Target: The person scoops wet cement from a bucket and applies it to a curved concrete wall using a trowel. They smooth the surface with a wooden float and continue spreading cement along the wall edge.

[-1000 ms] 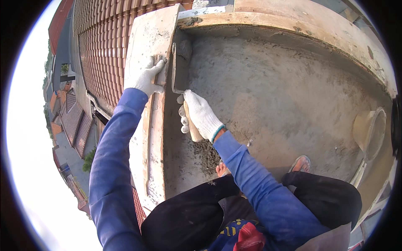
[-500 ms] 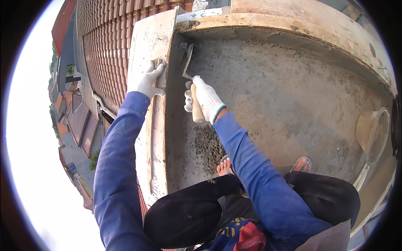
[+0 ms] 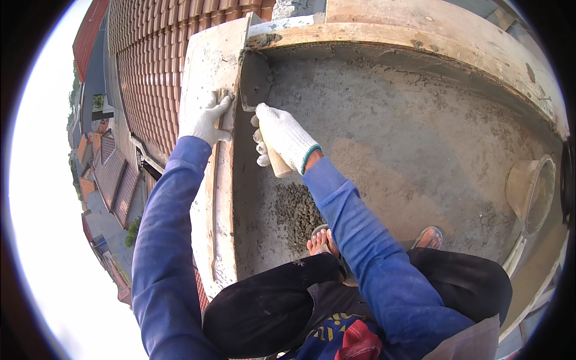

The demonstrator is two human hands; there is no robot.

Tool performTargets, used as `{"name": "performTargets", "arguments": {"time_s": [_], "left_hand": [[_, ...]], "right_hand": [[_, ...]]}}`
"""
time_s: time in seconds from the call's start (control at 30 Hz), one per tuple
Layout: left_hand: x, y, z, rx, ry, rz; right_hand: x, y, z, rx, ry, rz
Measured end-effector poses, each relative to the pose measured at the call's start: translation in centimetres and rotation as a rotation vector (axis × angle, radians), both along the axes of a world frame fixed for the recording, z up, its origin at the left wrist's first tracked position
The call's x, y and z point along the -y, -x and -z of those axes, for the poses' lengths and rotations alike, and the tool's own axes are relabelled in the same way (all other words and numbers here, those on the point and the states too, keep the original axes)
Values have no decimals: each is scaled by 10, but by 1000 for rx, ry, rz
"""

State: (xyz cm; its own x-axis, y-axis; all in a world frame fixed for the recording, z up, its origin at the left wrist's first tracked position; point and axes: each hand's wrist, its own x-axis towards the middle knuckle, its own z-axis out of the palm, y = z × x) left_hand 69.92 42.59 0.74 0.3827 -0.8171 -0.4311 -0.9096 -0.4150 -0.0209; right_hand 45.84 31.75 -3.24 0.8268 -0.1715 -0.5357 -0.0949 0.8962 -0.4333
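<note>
My left hand (image 3: pixel 205 120), in a white glove, rests with fingers spread on a wooden strip (image 3: pixel 222 162) along the pale, mortar-spattered board (image 3: pixel 213 51) at left. My gloved right hand (image 3: pixel 282 135) is closed round the wooden handle of a trowel (image 3: pixel 276 159). Its grey blade is at the inner face of that board, near the far left corner, and is hard to tell from the mortar. A patch of loose wet mortar (image 3: pixel 297 213) lies on the grey concrete surface (image 3: pixel 390 132) below my right hand, near my sandalled foot.
A timber edge (image 3: pixel 360 35) borders the concrete at the back. A pale bucket (image 3: pixel 528 192) sits at the right rim. Beyond the left board drop tiled roofs (image 3: pixel 144 78) and lower buildings. My knees and both sandalled feet are at the bottom.
My right hand with the trowel rose from a second ago, then moved left to the board over the last half second; the blade now sits against it. My left hand stays on the strip.
</note>
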Motion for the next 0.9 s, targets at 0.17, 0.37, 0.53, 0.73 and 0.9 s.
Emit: {"name": "performTargets", "arguments": {"time_s": [0.17,0.37,0.53,0.73,0.9], "left_hand": [[6,8,-4,49,16,18],[8,8,0,39,35,22],[-1,7,-4,-5,64,13],[11,9,-1,4,54,19],[1,10,-11,80,7,30]], "right_hand": [[-4,2,31,-63,-224,148],[9,-28,22,-7,-55,90],[-5,-4,-2,-17,89,-19],[7,-11,17,-86,213,1],[16,15,7,-60,262,-151]]}}
